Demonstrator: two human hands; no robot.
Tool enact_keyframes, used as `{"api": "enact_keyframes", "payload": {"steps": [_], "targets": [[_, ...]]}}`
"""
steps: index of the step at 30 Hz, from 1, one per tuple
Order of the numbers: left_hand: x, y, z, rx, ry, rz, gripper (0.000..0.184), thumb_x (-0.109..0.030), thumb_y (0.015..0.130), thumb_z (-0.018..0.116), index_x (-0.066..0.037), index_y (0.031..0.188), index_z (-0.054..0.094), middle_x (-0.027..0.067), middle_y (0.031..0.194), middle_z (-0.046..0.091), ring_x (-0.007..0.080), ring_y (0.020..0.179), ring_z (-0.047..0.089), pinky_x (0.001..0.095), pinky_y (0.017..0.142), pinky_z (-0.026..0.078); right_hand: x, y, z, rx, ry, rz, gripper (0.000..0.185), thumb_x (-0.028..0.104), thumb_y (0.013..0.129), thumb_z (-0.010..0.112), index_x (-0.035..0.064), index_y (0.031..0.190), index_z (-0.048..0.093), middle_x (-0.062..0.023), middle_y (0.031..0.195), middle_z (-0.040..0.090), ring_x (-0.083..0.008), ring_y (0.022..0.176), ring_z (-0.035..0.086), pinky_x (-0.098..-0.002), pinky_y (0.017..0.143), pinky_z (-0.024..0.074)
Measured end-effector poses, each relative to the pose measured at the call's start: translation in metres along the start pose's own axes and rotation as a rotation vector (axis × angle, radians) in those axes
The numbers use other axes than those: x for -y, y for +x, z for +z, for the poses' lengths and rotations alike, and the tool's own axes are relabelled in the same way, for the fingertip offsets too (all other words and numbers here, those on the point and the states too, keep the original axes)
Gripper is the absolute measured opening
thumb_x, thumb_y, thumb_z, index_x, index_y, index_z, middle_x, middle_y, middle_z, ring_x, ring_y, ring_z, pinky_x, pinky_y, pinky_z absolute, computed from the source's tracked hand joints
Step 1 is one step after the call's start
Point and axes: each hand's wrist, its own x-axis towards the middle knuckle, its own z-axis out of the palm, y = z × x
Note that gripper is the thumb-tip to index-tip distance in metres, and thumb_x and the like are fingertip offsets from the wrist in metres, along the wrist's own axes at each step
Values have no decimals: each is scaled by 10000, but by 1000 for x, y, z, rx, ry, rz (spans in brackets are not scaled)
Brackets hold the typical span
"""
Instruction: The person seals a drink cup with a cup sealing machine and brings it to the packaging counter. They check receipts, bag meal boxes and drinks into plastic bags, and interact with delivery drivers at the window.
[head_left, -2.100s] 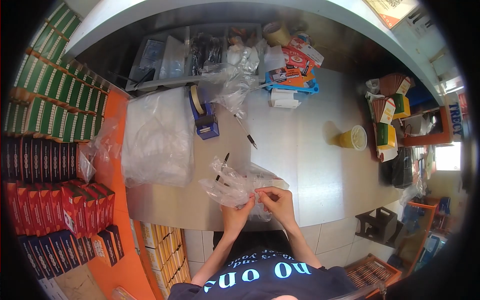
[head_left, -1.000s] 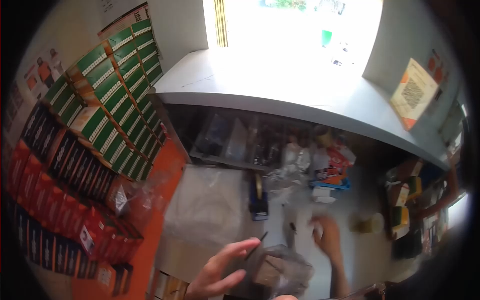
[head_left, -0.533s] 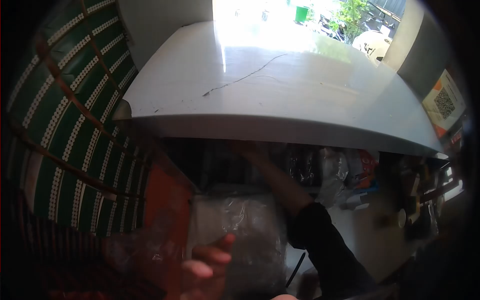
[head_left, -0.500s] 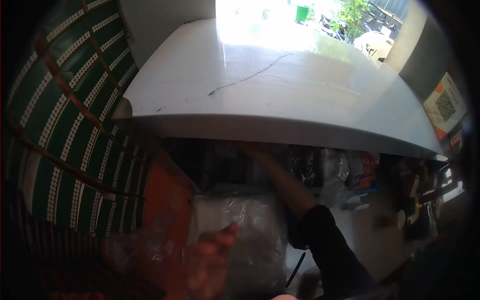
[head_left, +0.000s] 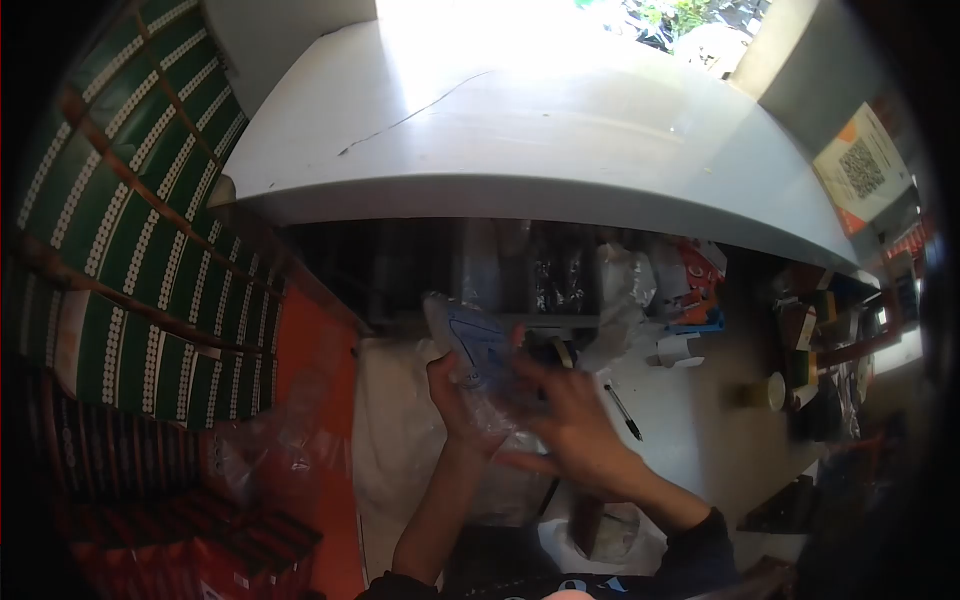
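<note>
My left hand is closed round a clear plastic packet with blue markings or a blue thing inside, held tilted over the lower shelf. My right hand is just right of the packet, its fingers spread and blurred by motion; I cannot tell whether their tips touch the plastic. Beneath both hands lies a pale plastic-wrapped bundle. Right of my right hand, a black pen rests on the white surface.
Above is a white counter with a crack and an overhanging front edge. Green strips of small white discs hang at the left, over red boxes. Plastic bags fill the shelf under the counter. A QR-code card stands right.
My right hand has come back from under the counter. My left hand has moved up and now holds the plastic packet. The view has tilted downward.
</note>
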Motion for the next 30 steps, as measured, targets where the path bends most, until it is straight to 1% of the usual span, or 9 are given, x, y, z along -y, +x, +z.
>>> {"api": "enact_keyframes", "payload": {"steps": [4, 9, 11, 16, 18, 20, 23, 26, 30], "targets": [[15, -5, 7, -117, 57, 190, 588, -481, 804, 473, -59, 1214, 466, 145, 1117, 564, 269, 915, 595, 360, 820, 497, 2, -16, 13, -75, -78, -4, 170, 233, 619, 723, 98, 714, 684, -73, 1173, 513, -269, 1056, 464, -407, 855, 359], [25, -35, 25, -166, 233, 42, 476, -385, 846, 484, -33, 1168, 494, 148, 1141, 561, 287, 977, 579, 394, 803, 506, -9, -21, 8, -104, 40, 115, 205, 244, 587, 781, 114, 659, 640, -121, 1242, 478, -287, 1058, 450, -388, 847, 366], [17, -30, 20, -222, 377, -80, 456, -367, 849, 502, -36, 1163, 495, 144, 1152, 555, 281, 1006, 567, 396, 818, 500, -6, -18, -6, -25, 260, 55, 244, 254, 564, 803, 105, 601, 613, -98, 1188, 521, -261, 1087, 445, -372, 853, 369], [-42, 49, 20, -380, 424, 279, 454, -401, 859, 548, -94, 1191, 502, 95, 1054, 580, 258, 982, 563, 420, 868, 461, 4, -11, -100, -168, 317, -1, 209, 202, 606, 794, 94, 658, 623, -52, 952, 623, -210, 917, 556, -328, 763, 426], [-48, 38, 60, -163, 536, -77, 486, -450, 856, 553, -116, 1204, 496, 101, 1083, 572, 252, 1001, 545, 427, 927, 413, -4, -18, -116, -260, 166, 19, 124, 133, 671, 738, 98, 730, 635, -13, 738, 612, -175, 688, 579, -292, 627, 443], [6, -43, 57, -302, 510, 81, 573, -509, 849, 541, -109, 1251, 461, 118, 1127, 555, 254, 1064, 518, 415, 972, 364, -3, -32, -120, -226, 1, -89, 110, 110, 672, 716, 99, 752, 641, -10, 709, 580, -178, 679, 566, -298, 622, 439], [60, -95, 89, 35, 299, -360, 664, -451, 869, 547, -20, 1338, 360, 117, 1239, 509, 204, 1109, 506, 391, 911, 423, 14, -80, -108, 59, 23, -274, 200, 107, 665, 638, 104, 865, 637, -16, 707, 494, -181, 690, 533, -305, 623, 435], [91, -60, 55, -55, 739, -403, 408, -170, 855, 631, -21, 1213, 501, 83, 1005, 620, 146, 893, 602, 260, 775, 476, 48, -141, -95, 174, 148, -267, 113, 103, 735, 625, 86, 846, 618, -34, 699, 501, -191, 697, 541, -311, 648, 451], [160, -78, 93, 56, 1310, -308, 248, -189, 837, 656, -7, 1005, 635, 43, 824, 655, 127, 726, 624, 253, 679, 497, 50, -231, -105, 308, 610, -68, 248, 184, 719, 728, 88, 939, 666, -66, 849, 627, -206, 761, 585, -314, 675, 471]]}}
